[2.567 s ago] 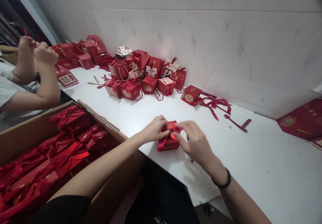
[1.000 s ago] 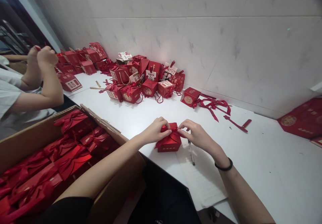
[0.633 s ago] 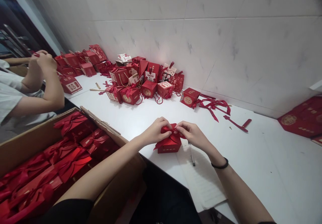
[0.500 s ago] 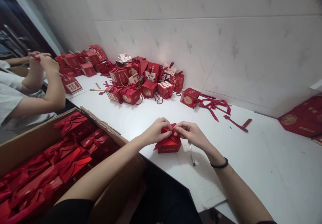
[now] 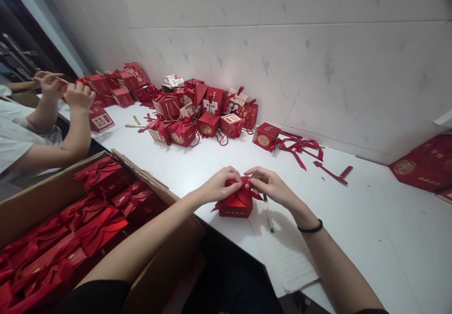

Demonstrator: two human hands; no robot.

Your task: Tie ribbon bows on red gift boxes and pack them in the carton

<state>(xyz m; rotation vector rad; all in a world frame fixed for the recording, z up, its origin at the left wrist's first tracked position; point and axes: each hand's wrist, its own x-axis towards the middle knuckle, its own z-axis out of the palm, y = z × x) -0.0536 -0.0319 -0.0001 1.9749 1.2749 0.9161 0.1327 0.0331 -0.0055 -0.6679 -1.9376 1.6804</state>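
A small red gift box [image 5: 236,205] with a red ribbon bow [image 5: 243,185] on top sits near the front edge of the white table [image 5: 353,220]. My left hand [image 5: 217,185] pinches the left side of the bow. From the other side my right hand [image 5: 270,185], a black band on its wrist, pinches the bow's right loop. Both hands rest on top of the box, fingertips almost touching.
A cardboard carton [image 5: 148,182] of red ribboned boxes stands at my left. A heap of red boxes [image 5: 201,111] lies against the tiled wall, with loose ribbons [image 5: 300,147] to its right. A pen [image 5: 268,210] lies on paper [image 5: 286,253]. Another person's hands [image 5: 65,92] work at far left.
My hands have come together on the bow and the loops have tightened. The box has shifted slightly toward me. The other person's hands have lowered.
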